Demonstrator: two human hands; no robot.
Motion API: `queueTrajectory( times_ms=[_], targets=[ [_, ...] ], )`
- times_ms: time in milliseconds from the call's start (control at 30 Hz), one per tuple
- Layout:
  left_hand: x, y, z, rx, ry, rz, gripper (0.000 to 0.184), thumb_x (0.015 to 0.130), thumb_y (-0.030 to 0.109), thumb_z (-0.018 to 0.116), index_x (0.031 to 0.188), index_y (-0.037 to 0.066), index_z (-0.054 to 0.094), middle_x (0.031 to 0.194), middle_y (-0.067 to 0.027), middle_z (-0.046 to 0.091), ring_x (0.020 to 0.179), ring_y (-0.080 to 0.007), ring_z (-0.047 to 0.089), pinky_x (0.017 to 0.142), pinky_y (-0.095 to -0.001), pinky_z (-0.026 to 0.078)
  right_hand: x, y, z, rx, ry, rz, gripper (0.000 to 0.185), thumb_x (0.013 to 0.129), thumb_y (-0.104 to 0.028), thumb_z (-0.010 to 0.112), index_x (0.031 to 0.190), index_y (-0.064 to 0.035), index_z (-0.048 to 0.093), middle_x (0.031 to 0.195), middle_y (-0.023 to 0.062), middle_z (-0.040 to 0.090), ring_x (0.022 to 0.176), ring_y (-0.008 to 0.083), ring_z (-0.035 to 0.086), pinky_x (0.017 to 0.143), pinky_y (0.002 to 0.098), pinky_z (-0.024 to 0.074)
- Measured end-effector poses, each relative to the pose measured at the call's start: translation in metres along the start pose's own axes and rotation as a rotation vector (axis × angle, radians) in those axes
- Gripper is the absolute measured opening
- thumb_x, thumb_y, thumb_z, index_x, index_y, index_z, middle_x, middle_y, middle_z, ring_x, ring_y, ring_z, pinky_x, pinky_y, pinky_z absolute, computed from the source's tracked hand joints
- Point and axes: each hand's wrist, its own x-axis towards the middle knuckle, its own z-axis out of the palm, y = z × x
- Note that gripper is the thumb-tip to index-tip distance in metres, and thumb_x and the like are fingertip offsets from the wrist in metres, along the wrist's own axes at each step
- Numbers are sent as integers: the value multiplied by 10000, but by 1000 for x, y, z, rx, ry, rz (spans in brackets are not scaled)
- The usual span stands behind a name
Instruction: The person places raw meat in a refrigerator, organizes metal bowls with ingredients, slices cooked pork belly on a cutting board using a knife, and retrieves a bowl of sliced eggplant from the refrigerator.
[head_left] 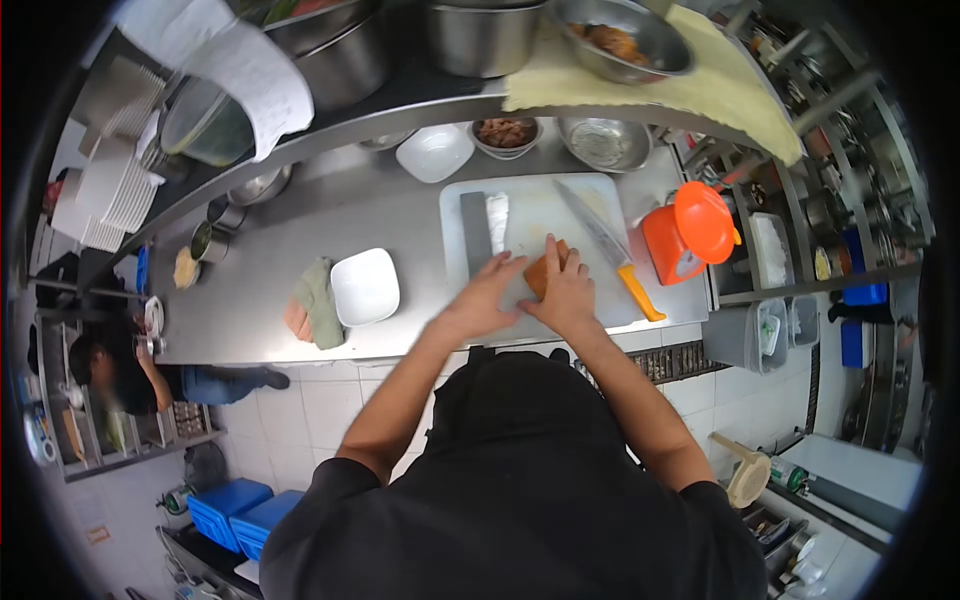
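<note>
On the white cutting board (540,190), my right hand (567,298) has its fingers over an orange-brown block of food (537,277) and its thumb at the near side. The kind of food is not clear. My left hand (485,300) is just left of the block, empty, fingers apart. Beyond my left hand lie a dark grey flat strip (475,235) and a crumpled white strip (497,220). A large knife (610,245) with a yellow handle rests aslant at the board's right, its handle toward me.
An orange kitchen scale (672,243) stands right of the board. To the left are a white square bowl (365,287) and a folded green cloth (318,305). Bowls, one with meat pieces (505,132), line the back beneath a metal shelf (400,118). Another person (120,375) is at far left.
</note>
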Motion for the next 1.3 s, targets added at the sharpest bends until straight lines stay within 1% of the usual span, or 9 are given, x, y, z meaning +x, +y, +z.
queueTrajectory(
  times_ms=[133,167,300,567,733,1067,1167,1267,1300],
  targets=[
    [-14,-58,-95,-54,406,-318,645,821,246,763,1382,35,526,1260,-214,620,1047,-321,637,921,-387,530,12,-5,29,-19,55,52,1152,670,-343,837,1589,-130,177,1360,239,442,1168,444,518,934,506,493],
    [-2,-85,-122,-46,468,-550,623,858,294,732,1373,9,527,1207,-220,660,1047,-349,660,911,-397,536,12,-2,28,-9,65,70,1152,668,-343,837,1588,-128,178,1334,239,460,1161,440,519,941,504,491],
    [55,-236,-189,-108,948,-549,593,882,318,695,1344,-22,543,1233,-231,659,1068,-385,666,926,-428,530,15,11,29,154,111,73,1128,656,-333,830,1569,-85,216,1282,248,496,1175,437,520,984,497,472],
    [107,-348,-213,-242,707,-957,535,901,292,656,1319,-25,548,1218,-220,659,1071,-384,661,934,-444,528,88,12,12,932,228,-98,1094,662,-340,860,1506,43,280,1300,279,524,1253,378,526,1058,420,441],
    [95,-358,-224,-317,730,-969,500,913,275,632,1304,-27,551,1208,-213,659,1073,-384,658,939,-455,527,180,-85,-105,585,-18,-220,868,710,-390,810,1408,-27,442,1317,217,553,1217,320,549,1054,409,440],
    [70,-352,-286,-535,874,-769,433,938,242,583,1273,-31,558,1188,-199,659,1077,-382,652,949,-475,525,231,-151,-102,216,28,-334,588,818,-339,726,1320,-78,566,1274,173,591,1184,323,561,1031,419,440],
    [115,-349,-300,-541,816,-693,414,945,232,569,1264,-32,559,1182,-195,659,1078,-382,650,951,-481,524,186,-128,-98,354,132,-381,509,850,-324,701,1293,-94,603,1261,160,602,1175,324,565,1024,422,440],
    [196,-339,-304,-559,732,-604,396,952,221,554,1255,-33,561,1176,-190,659,1079,-381,648,954,-488,524,119,-80,-60,610,668,-405,573,844,-259,731,1352,-77,542,1364,174,508,1192,369,532,996,461,483],
    [228,-344,-301,-562,686,-571,390,954,218,549,1252,-33,562,1174,-189,659,1079,-381,647,955,-490,523,94,-60,-56,665,640,-363,569,852,-242,725,1362,-76,533,1372,168,506,1203,371,530,992,459,490]
  ],
)
